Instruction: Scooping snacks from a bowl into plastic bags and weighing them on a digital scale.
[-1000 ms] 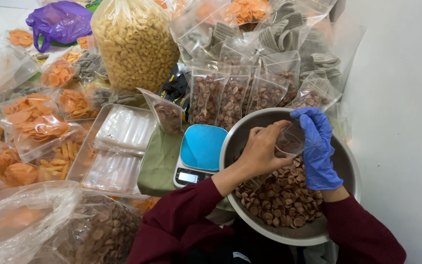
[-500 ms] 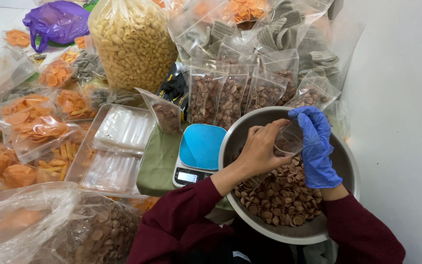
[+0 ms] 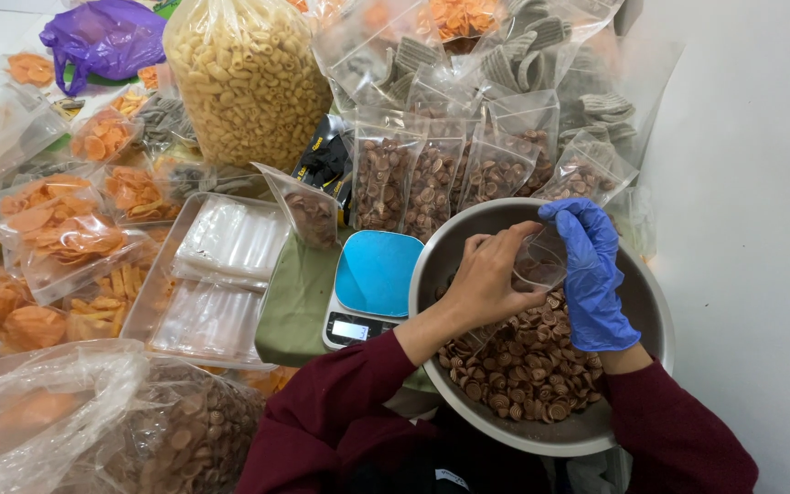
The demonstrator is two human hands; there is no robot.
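Over a large steel bowl (image 3: 651, 306) of brown shell-shaped crackers (image 3: 523, 370), my bare left hand (image 3: 486, 279) and my blue-gloved right hand (image 3: 589, 270) both grip a small clear plastic pouch (image 3: 539, 263). The pouch is held open between them, its lower end hanging down to the crackers. Left of the bowl stands a small digital scale (image 3: 377, 284) with a blue top.
Filled pouches of brown crackers (image 3: 432, 178) stand in a row behind the scale. A metal tray (image 3: 159, 274) of empty clear pouches lies to the left. Bags of orange chips (image 3: 57, 224), a big bag of yellow curls (image 3: 244, 78) and an open sack of brown crackers (image 3: 166, 430) crowd the left.
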